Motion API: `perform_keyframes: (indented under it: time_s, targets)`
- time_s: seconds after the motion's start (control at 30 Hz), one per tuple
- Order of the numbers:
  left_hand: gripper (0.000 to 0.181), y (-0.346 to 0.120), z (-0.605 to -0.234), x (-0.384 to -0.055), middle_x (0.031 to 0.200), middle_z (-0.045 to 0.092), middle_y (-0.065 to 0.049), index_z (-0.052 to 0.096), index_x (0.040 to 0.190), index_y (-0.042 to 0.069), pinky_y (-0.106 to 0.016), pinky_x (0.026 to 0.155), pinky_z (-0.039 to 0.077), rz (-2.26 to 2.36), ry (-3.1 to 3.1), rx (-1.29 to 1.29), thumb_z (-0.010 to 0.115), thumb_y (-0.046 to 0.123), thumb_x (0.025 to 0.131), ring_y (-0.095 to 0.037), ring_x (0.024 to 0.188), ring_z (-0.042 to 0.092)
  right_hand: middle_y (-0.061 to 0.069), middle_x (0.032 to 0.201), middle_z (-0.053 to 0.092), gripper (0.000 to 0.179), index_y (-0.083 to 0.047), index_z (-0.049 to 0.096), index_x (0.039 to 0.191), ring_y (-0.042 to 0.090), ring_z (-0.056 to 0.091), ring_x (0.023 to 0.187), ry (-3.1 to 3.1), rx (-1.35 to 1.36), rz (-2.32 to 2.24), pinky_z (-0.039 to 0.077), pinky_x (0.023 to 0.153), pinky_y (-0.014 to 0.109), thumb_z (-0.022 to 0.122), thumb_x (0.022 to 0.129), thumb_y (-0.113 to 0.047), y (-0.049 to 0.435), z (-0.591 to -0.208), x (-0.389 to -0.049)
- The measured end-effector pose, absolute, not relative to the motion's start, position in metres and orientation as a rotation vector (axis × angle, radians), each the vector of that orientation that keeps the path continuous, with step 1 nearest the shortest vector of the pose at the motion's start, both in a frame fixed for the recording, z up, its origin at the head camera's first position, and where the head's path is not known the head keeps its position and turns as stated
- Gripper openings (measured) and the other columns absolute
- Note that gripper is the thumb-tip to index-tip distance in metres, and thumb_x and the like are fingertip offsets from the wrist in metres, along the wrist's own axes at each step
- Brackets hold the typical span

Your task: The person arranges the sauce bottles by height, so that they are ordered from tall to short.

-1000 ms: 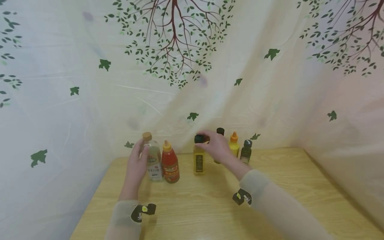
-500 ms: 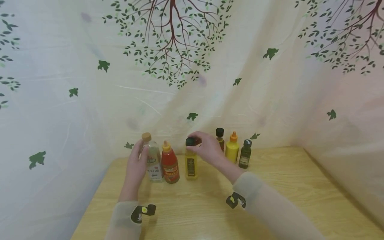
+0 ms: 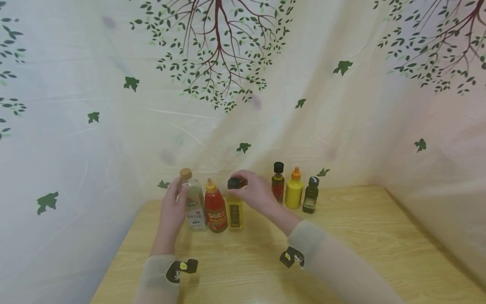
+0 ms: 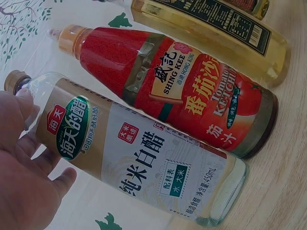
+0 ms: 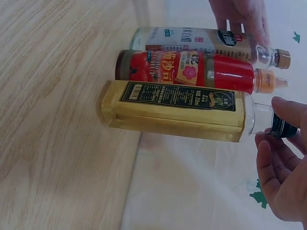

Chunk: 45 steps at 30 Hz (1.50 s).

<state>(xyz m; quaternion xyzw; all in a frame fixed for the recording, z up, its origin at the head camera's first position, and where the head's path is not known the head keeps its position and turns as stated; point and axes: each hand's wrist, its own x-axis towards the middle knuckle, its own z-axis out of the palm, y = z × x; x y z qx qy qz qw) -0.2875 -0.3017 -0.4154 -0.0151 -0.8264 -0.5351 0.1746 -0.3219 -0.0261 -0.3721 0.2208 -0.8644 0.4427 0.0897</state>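
A clear white vinegar bottle [image 4: 144, 148] with a tan cap stands at the left of the row, and my left hand [image 3: 174, 204] holds it around its neck and shoulder. Right beside it is a red ketchup bottle [image 4: 163, 86] with a pale nozzle. My right hand [image 3: 252, 190] pinches the dark cap of a square, yellow oil bottle [image 5: 177, 112], thumb on one side and fingers on the other. That oil bottle is upright, close against the ketchup's right side in the head view. Its dark label [image 3: 235, 215] faces me.
Farther right on the wooden table [image 3: 228, 270] stand a dark-capped bottle with a red label [image 3: 278, 185], a yellow squeeze bottle [image 3: 294, 193] with an orange nozzle, and a small dark bottle [image 3: 310, 196]. Behind them hangs a pale curtain [image 3: 159, 126] printed with leaves.
My right hand has moved left with the oil bottle, from mid-table to beside the ketchup, uncovering the bottles at right. My left hand has stayed on the vinegar bottle.
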Motion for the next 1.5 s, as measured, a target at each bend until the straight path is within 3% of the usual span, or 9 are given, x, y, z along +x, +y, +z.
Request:
perform_keyframes:
  time_s: [1.03, 1.5]
  targets:
    - [0.064, -0.301, -0.415, -0.288, 0.178, 0.035, -0.01, 0.033, 0.174, 0.02, -0.067, 0.131, 0.024, -1.532, -2.334, -0.041, 0.045, 0.05, 0.118, -0.038, 0.163, 0.031, -0.005, 0.118, 0.076, 0.041, -0.019, 0.073, 0.133, 0.017, 0.07, 0.11, -2.607, 0.658, 1.276, 0.062, 0.095, 0.039, 0.09, 0.097, -0.031, -0.037, -0.376, -0.321]
    - [0.064, -0.302, -0.415, -0.289, 0.177, 0.035, -0.011, 0.033, 0.174, 0.019, -0.067, 0.132, 0.025, -1.52, -2.337, -0.048, 0.045, 0.049, 0.119, -0.039, 0.163, 0.031, -0.005, 0.12, 0.074, 0.039, -0.019, 0.07, 0.134, 0.016, 0.069, 0.109, -2.622, 0.687, 1.258, 0.062, 0.092, 0.039, 0.087, 0.1, -0.029, -0.038, -0.378, -0.319]
